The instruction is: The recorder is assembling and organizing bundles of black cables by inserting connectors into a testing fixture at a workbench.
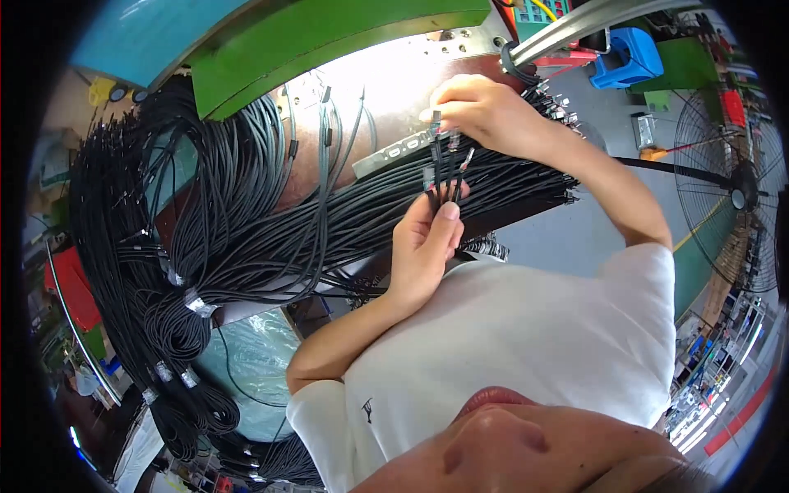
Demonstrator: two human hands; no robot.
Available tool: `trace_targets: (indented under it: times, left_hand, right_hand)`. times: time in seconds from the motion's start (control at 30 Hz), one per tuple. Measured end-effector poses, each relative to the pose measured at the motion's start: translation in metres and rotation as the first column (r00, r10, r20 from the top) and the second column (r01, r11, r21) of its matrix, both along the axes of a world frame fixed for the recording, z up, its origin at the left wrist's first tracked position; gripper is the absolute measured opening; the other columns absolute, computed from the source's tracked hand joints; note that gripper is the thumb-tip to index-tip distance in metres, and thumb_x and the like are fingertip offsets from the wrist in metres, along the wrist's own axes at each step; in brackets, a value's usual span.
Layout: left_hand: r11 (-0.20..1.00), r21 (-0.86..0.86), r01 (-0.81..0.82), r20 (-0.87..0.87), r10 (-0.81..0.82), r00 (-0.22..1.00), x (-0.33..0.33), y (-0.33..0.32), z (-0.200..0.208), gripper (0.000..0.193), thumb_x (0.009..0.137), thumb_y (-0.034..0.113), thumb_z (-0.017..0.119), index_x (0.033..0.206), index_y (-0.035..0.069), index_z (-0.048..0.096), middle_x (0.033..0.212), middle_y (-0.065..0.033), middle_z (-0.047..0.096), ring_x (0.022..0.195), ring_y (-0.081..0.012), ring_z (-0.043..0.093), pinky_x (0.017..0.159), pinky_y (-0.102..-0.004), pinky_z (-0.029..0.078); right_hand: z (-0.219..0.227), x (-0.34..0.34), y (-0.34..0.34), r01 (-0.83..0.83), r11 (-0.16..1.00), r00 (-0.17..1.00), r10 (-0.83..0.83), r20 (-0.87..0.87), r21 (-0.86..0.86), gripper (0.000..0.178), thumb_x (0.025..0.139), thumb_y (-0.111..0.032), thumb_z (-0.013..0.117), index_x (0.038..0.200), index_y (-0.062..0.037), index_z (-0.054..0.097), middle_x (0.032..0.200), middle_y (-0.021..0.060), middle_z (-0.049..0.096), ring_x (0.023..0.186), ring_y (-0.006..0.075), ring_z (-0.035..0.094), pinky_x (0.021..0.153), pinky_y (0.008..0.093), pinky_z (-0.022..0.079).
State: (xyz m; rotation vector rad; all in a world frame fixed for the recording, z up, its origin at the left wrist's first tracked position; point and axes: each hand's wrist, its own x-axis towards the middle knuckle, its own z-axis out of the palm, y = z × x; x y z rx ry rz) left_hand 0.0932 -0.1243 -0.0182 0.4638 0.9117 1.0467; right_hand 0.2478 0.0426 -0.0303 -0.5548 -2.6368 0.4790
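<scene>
My left hand [423, 246] is closed round a small bunch of black cables [446, 168], thumb pressed against them, their ends pointing up and away from me. Small connectors and bits of red and white show at those ends. Just beyond, my right hand [489, 115] is curled with its fingertips together beside the cable tips; what sits between them is hidden. Under both hands a thick bundle of black cables [362, 222] runs across the bench, its ends with metal connectors fanning out at the right. A pale slotted metal strip [393, 154] lies beside the bundle.
A green machine housing [329, 49] overhangs the brightly lit bench. Coiled black cables [177, 329] hang at the left over a plastic-covered surface [251, 361]. At the right are a metal pole [592, 29], a blue stool [629, 59] and a large caged fan [740, 193].
</scene>
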Motion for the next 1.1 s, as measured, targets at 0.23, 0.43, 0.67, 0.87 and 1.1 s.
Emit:
trace_targets:
  times: [0.23,0.43,0.67,0.87,1.1]
  left_hand:
    - [0.997,-0.08,-0.006,0.106,0.015,0.994,-0.013,-0.004,-0.007,0.028,0.098,0.025,0.05,0.105,0.0,0.058,0.07,-0.0023,0.056,0.056,-0.0058,0.046,0.05,-0.0197,0.036]
    - [0.894,0.36,-0.269,-0.364,0.399,0.841,-0.048,-0.021,-0.004,0.028,0.098,0.017,0.047,0.107,-0.005,0.06,0.101,-0.0174,0.066,0.087,-0.0196,0.065,0.084,-0.0305,0.05]
    - [0.997,0.039,-0.064,-0.026,0.065,0.998,-0.046,-0.013,-0.004,0.035,0.099,0.03,0.045,0.106,-0.003,0.057,0.074,-0.0123,0.063,0.059,-0.0156,0.058,0.056,-0.0238,0.045]
    - [0.993,0.1,-0.063,-0.018,0.065,0.998,-0.043,-0.011,-0.01,0.036,0.099,0.032,0.044,0.097,-0.001,0.058,0.074,-0.0129,0.063,0.06,-0.0164,0.058,0.055,-0.0239,0.044]
    - [0.994,0.098,-0.041,-0.029,0.044,0.999,-0.044,-0.012,-0.01,0.036,0.1,0.03,0.044,0.099,-0.002,0.058,0.074,-0.0129,0.063,0.06,-0.0162,0.058,0.056,-0.025,0.046]
  right_hand:
    - [0.025,-0.012,-0.056,0.034,0.901,0.998,-0.004,-0.069,0.433,0.027,0.071,-0.015,0.062,0.096,-0.0047,0.059,0.089,0.0035,0.056,0.083,0.0195,0.058,0.072,0.0318,0.049]
    - [0.002,-0.019,-0.038,0.294,0.942,0.954,-0.279,-0.11,0.164,0.022,0.07,0.0,0.069,0.088,-0.0049,0.057,0.088,0.0104,0.062,0.08,0.027,0.062,0.071,0.0342,0.051]
    - [-0.007,-0.055,-0.043,0.286,0.787,0.944,-0.328,0.021,-0.547,0.014,0.08,0.002,0.063,0.092,-0.0003,0.058,0.095,0.0105,0.066,0.083,0.0232,0.064,0.072,0.0292,0.05]
    - [-0.01,-0.055,-0.044,0.169,0.83,0.953,-0.275,-0.127,-0.531,0.016,0.078,0.003,0.064,0.089,-0.0002,0.054,0.093,0.0099,0.064,0.083,0.0248,0.063,0.071,0.0307,0.05]
    - [-0.006,-0.054,-0.046,0.165,0.937,0.982,-0.184,-0.031,-0.308,0.023,0.073,0.002,0.066,0.093,-0.0051,0.059,0.092,0.0077,0.061,0.079,0.0251,0.06,0.067,0.0338,0.05]
